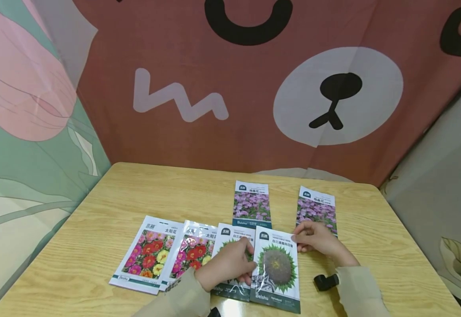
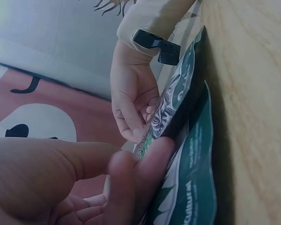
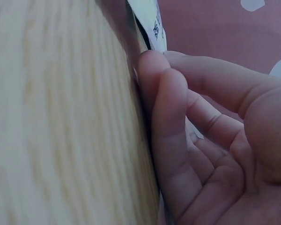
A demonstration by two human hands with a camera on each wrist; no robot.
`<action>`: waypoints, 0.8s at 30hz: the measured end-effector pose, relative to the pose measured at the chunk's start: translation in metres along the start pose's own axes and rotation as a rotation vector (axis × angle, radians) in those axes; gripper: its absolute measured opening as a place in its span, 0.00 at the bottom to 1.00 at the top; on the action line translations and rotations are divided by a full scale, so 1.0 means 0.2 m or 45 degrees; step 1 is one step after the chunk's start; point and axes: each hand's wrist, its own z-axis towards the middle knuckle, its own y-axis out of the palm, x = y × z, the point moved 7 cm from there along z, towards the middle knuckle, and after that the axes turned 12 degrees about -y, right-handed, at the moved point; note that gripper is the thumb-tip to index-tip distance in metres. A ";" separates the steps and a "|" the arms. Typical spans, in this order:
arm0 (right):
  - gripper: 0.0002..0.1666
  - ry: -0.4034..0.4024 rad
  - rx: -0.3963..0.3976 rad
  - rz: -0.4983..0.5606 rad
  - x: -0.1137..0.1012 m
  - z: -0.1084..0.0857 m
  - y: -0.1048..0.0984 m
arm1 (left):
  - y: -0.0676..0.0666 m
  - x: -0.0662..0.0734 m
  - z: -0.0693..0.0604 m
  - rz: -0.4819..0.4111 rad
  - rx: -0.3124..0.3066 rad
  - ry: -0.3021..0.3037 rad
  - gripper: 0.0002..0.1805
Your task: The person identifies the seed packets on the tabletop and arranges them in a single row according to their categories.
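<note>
A sunflower seed packet [image 1: 277,266] lies face up near the table's front edge, its left side slightly raised. My left hand [image 1: 230,262] pinches that left edge between thumb and finger. At the packet's top right corner, my right hand [image 1: 320,240] pinches with thumb and index finger; the right wrist view shows the fingertips at the corner, close to the wood. A second sunflower packet [image 1: 231,291] lies partly under the first and is partly covered by my left hand. In the left wrist view, the raised packet [image 2: 171,105] stands above the lower one [image 2: 201,168].
Two packets with red, pink and yellow flowers, one [image 1: 147,255] overlapping another [image 1: 190,253], lie to the left. Behind stand two flat purple-flower packets, one [image 1: 252,204] in the middle and one [image 1: 315,207] beyond my right hand. A printed cloth [image 1: 175,141] hangs behind the wooden table [image 1: 167,189].
</note>
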 end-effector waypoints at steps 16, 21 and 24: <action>0.14 0.015 0.007 -0.086 0.00 0.01 0.00 | 0.00 0.01 0.00 0.114 0.027 0.004 0.10; 0.15 -0.007 -0.014 -0.081 -0.01 0.01 0.01 | 0.00 0.01 -0.01 0.127 0.010 -0.005 0.11; 0.15 -0.009 -0.020 -0.070 0.00 0.01 0.01 | 0.00 0.02 -0.01 0.124 0.002 -0.008 0.12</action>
